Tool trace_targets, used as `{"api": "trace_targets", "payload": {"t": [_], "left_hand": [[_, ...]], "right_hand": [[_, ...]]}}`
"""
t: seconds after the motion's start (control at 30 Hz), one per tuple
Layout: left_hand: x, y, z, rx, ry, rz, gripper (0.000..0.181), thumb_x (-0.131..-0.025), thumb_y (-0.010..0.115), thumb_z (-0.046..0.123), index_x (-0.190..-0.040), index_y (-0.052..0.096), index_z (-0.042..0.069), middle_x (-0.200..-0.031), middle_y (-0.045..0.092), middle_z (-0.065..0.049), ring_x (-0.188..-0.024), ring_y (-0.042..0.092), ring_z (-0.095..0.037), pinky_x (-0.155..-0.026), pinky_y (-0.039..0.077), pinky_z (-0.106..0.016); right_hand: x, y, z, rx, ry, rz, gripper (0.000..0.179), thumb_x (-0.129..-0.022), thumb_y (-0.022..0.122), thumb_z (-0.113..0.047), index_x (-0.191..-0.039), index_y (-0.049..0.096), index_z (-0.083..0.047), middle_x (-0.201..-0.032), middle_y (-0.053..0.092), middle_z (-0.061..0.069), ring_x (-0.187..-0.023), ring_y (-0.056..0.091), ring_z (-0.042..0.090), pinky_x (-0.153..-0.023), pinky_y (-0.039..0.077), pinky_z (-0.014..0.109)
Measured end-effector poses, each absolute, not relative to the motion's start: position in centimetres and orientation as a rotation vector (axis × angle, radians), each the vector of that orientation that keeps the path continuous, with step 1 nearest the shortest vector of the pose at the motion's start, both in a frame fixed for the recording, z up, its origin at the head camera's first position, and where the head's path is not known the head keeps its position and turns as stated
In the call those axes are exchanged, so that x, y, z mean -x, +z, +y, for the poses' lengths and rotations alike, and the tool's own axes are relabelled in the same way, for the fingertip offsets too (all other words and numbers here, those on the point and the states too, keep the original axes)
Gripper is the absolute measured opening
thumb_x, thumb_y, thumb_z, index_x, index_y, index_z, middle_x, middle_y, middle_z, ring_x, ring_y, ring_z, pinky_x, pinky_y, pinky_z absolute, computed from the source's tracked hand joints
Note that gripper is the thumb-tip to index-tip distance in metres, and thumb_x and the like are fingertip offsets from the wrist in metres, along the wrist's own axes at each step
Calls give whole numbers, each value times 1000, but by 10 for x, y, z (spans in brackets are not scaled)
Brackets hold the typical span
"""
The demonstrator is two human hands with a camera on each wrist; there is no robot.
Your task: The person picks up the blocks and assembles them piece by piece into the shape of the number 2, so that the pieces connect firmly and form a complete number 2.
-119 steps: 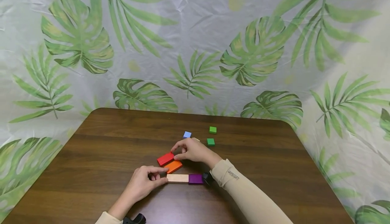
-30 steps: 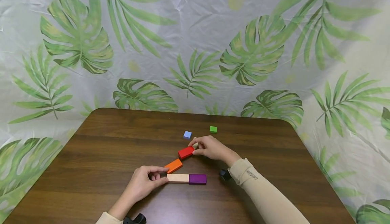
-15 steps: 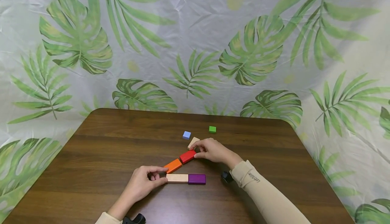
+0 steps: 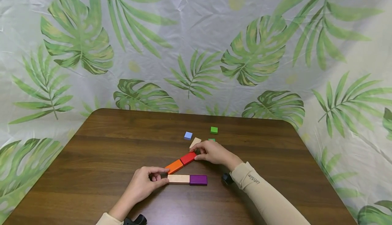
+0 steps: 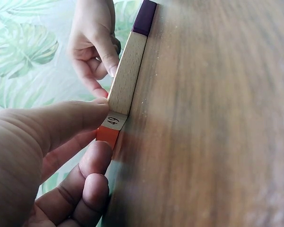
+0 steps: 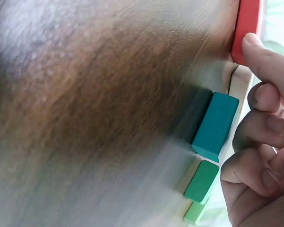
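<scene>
1. The fingers of the right hand hold the red block, thumb on its nearer side and forefinger towards its far end.
2. The thumb and forefinger of the left hand are narrowly spaced. The thumb touches the left end of the plain block, where the left-wrist view shows the number 49; the forefinger reaches the orange block. I cannot tell whether they pinch or merely rest there.
3. From the left forefinger, the orange block slants away towards the right hand, end to end with the red block.
4. To the right of the left thumb, the plain block runs straight to the purple block, the two ends touching. The purple block is on the near side of the right hand.
5. Just beyond the right fingers lies a second plain block, tilted.
6. The green block is behind the right knuckles, partly hidden. The teal block, near the right fingers, shows only in the right-wrist view.
7. Farther beyond the right fingers are the blue block and the light green block, well apart.
8. All the blocks are on the brown tabletop; a leaf-patterned sheet hangs beyond.
</scene>
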State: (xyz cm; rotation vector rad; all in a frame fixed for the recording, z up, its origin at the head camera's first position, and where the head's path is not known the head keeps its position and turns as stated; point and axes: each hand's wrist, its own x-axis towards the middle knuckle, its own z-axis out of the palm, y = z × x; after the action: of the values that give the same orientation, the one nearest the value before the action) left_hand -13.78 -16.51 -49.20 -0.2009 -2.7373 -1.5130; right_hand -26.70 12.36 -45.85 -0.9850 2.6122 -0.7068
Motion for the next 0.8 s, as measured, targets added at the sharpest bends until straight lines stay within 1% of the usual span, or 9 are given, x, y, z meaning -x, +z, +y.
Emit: {"api": "trace_targets", "payload": {"t": [0.8], "left_hand": [[138, -492, -165, 190, -1523, -2746, 27, -81, 96, 23, -106, 87, 21, -71, 64, 7, -63, 52, -2, -60, 42, -19]], "right_hand": [[267, -458, 123, 1029, -762, 2576, 31, -100, 79, -19, -130, 77, -15, -65, 42, -8, -59, 35, 4, -61, 33, 19]]}}
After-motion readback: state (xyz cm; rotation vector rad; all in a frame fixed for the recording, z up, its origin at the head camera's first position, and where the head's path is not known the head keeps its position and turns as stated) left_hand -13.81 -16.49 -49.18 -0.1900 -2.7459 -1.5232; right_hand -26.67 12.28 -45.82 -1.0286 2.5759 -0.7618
